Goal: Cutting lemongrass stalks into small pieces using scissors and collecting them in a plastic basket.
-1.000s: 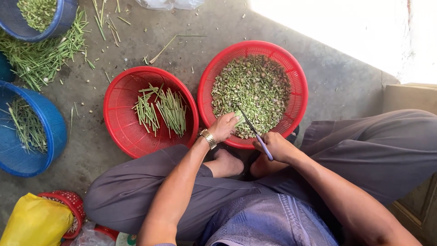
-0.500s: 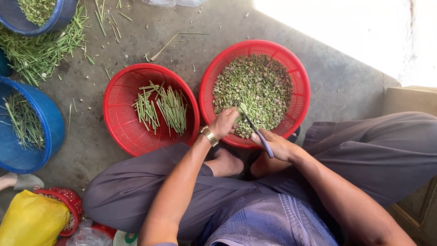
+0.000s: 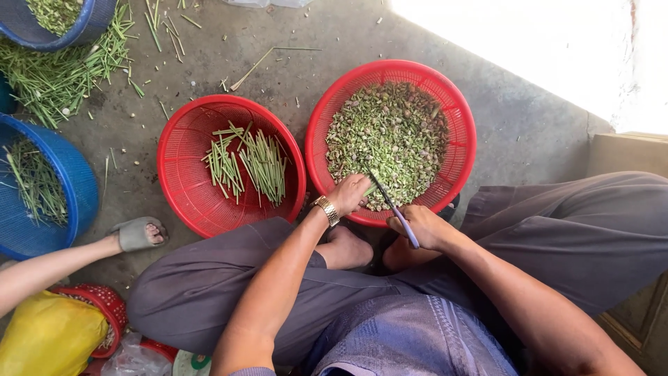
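Head view: left hand (image 3: 349, 194) pinches a green stem (image 3: 370, 189) over the near rim of the right red basket (image 3: 462, 118), so cut bits drop in; right hand (image 3: 422, 227), just nearer than that rim, is wrapped round a purple-handled knife (image 3: 395, 209); the stem looks thin, short, mostly hidden.

Grey concrete floor (image 3: 327, 49); glaring, perhaps sunlit, corner.
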